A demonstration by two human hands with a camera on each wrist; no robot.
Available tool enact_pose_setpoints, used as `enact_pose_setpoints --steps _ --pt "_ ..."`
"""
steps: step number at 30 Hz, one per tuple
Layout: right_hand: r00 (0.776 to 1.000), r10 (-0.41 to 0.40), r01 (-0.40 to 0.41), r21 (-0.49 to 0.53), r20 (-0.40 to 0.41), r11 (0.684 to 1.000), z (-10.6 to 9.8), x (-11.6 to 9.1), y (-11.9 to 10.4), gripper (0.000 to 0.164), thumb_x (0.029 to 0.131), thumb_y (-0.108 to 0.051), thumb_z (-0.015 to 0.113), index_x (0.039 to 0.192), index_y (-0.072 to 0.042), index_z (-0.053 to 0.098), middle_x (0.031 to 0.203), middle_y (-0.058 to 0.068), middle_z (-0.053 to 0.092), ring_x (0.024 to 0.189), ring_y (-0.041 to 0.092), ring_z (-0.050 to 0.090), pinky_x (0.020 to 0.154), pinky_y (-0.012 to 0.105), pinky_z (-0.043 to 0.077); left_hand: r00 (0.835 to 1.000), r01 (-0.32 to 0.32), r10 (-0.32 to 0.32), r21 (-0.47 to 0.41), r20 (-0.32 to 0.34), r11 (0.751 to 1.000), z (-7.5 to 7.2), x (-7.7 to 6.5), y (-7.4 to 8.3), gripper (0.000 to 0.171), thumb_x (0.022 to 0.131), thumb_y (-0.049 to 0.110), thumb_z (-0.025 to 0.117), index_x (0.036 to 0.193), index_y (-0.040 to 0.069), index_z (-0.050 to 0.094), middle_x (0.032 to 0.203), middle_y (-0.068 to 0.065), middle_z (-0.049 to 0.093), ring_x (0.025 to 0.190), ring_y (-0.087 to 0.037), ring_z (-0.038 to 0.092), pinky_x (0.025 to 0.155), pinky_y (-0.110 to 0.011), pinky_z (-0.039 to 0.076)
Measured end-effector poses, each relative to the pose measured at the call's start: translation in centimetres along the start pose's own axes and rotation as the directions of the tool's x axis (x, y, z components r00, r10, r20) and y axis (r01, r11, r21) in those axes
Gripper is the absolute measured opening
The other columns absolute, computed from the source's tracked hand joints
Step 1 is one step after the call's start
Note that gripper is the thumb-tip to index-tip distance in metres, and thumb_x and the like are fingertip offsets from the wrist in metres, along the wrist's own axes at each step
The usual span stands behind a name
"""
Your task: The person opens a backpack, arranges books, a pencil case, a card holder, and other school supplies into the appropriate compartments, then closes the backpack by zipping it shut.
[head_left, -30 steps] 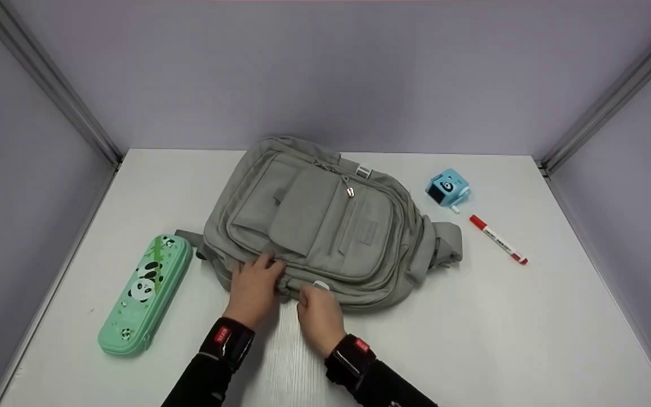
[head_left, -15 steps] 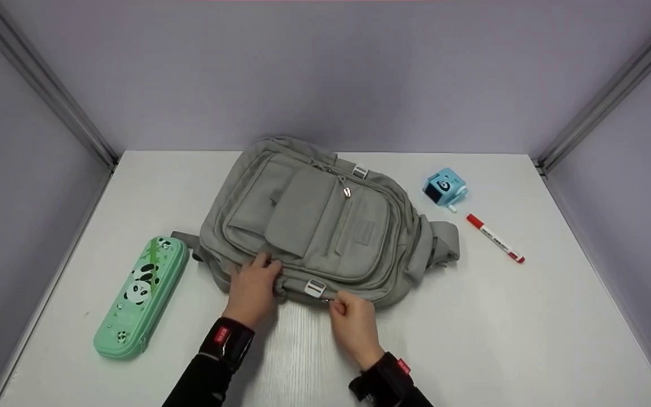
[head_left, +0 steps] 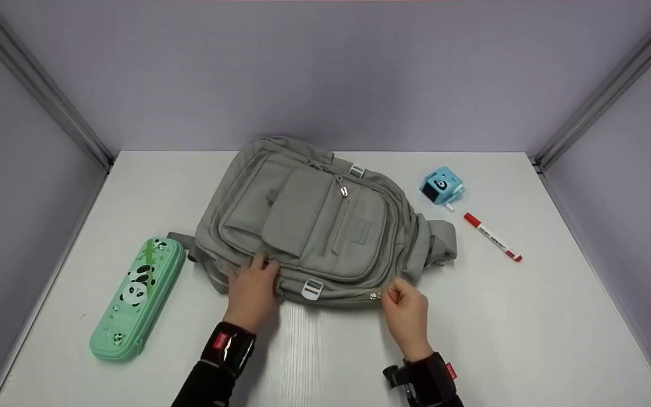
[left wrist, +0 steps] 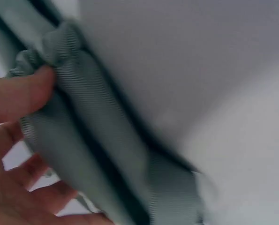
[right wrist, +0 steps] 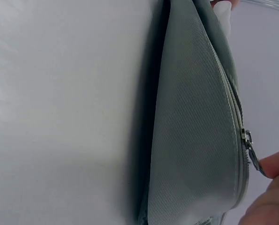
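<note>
A grey backpack (head_left: 297,209) lies on its back on the white table, front pockets facing up. My left hand (head_left: 252,291) grips its near side, with the thumb on the fabric and the fingers spread on the other side in the left wrist view. At the bag's near right edge, my right hand (head_left: 407,314) pinches a metal zipper pull (right wrist: 254,159) between thumb and finger. The zipper slider (right wrist: 246,137) sits on the curved zip, whose two edges part on the side toward the left hand. A white buckle (head_left: 312,289) lies between the hands.
A green panda pencil case (head_left: 138,299) lies left of the bag, near its strap (head_left: 181,240). On the right are a blue crank pencil sharpener (head_left: 442,186) and a red-capped marker (head_left: 492,236). Grey walls enclose the table's back and sides.
My right hand has drawn the zipper pull rightward along the bag's near edge, from beside the white buckle to the right corner. The left hand keeps its hold in place.
</note>
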State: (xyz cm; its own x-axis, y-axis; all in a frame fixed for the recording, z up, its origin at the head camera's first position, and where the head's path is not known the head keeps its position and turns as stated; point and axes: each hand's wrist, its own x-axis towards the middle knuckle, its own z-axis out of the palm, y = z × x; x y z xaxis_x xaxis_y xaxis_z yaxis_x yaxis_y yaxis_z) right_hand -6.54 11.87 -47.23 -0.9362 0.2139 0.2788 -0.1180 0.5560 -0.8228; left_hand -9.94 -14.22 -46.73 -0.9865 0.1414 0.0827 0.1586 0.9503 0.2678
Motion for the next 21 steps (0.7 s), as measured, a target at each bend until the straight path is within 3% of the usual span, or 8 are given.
enact_pose_setpoints --steps 3,6,9,11,13,15,21 --pt "1.000 0.000 0.000 0.009 0.003 1.000 -0.1 -0.1 0.0 0.040 0.083 0.011 0.059 0.062 -0.008 0.031 0.059 -0.011 0.023 0.054 -0.002 0.021 0.055 0.017 0.020 1.000 0.002 -0.003 0.020 0.024 1.000 -0.6 -0.5 3.2 0.042 0.072 -0.004 0.073 0.113 0.006 0.066 0.122 -0.020 0.060 0.115 -0.043 0.058 0.098 -0.066 0.045" --pt "1.000 -0.018 0.018 0.009 -0.016 1.000 0.0 -0.2 -0.1 0.041 0.081 0.012 0.060 0.062 -0.008 0.031 0.058 -0.008 0.024 0.054 -0.003 0.021 0.055 0.017 0.021 0.997 -0.077 0.077 -0.003 -0.018 0.997 -0.4 -1.2 7.3 0.045 0.068 0.001 0.077 0.111 0.007 0.067 0.115 -0.016 0.064 0.104 -0.035 0.061 0.087 -0.051 0.053" --pt "0.999 -0.037 0.037 0.018 -0.031 0.999 0.2 -0.4 -0.2 0.041 0.080 0.013 0.062 0.062 -0.008 0.031 0.057 -0.005 0.026 0.055 -0.004 0.021 0.054 0.017 0.022 0.980 -0.183 0.180 -0.023 -0.086 0.983 0.8 -2.1 11.0 0.039 0.069 0.007 0.077 0.106 0.009 0.066 0.105 -0.010 0.064 0.080 -0.025 0.064 0.064 -0.036 0.054" --pt "0.999 -0.046 0.047 0.024 -0.028 0.999 0.3 -0.5 -0.3 0.041 0.079 0.013 0.063 0.062 -0.008 0.032 0.056 -0.005 0.028 0.055 -0.005 0.023 0.054 0.017 0.023 0.973 -0.210 0.207 -0.020 -0.097 0.977 1.8 -2.5 12.7 0.032 0.073 0.007 0.075 0.103 0.010 0.064 0.099 -0.007 0.060 0.065 -0.020 0.061 0.051 -0.030 0.049" --pt "0.999 -0.045 0.045 0.029 -0.021 0.999 0.4 -0.7 -0.3 0.041 0.078 0.013 0.063 0.061 -0.007 0.032 0.057 -0.007 0.029 0.055 -0.004 0.024 0.054 0.017 0.024 0.973 -0.207 0.202 -0.033 -0.110 0.978 2.7 -2.6 13.6 0.024 0.077 0.004 0.071 0.097 0.010 0.061 0.093 -0.006 0.055 0.055 -0.017 0.057 0.042 -0.028 0.043" --pt "0.999 -0.039 0.039 0.030 -0.018 0.999 0.4 -0.8 -0.1 0.041 0.078 0.012 0.064 0.061 -0.008 0.033 0.058 -0.009 0.029 0.055 -0.004 0.025 0.055 0.017 0.024 0.980 -0.181 0.175 -0.063 -0.098 0.981 3.3 -2.5 14.0 0.022 0.078 -0.001 0.068 0.096 0.008 0.059 0.093 -0.007 0.053 0.054 -0.018 0.057 0.042 -0.029 0.045" --pt "0.999 -0.008 0.010 0.037 -0.052 0.999 -0.3 -0.3 0.5 0.042 0.080 0.012 0.065 0.062 -0.007 0.032 0.056 -0.004 0.028 0.055 -0.004 0.025 0.055 0.017 0.025 0.986 -0.170 0.167 -0.174 -0.028 0.970 3.7 -1.8 13.2 0.024 0.077 -0.008 0.065 0.095 0.007 0.058 0.097 -0.009 0.056 0.062 -0.024 0.064 0.048 -0.031 0.051"
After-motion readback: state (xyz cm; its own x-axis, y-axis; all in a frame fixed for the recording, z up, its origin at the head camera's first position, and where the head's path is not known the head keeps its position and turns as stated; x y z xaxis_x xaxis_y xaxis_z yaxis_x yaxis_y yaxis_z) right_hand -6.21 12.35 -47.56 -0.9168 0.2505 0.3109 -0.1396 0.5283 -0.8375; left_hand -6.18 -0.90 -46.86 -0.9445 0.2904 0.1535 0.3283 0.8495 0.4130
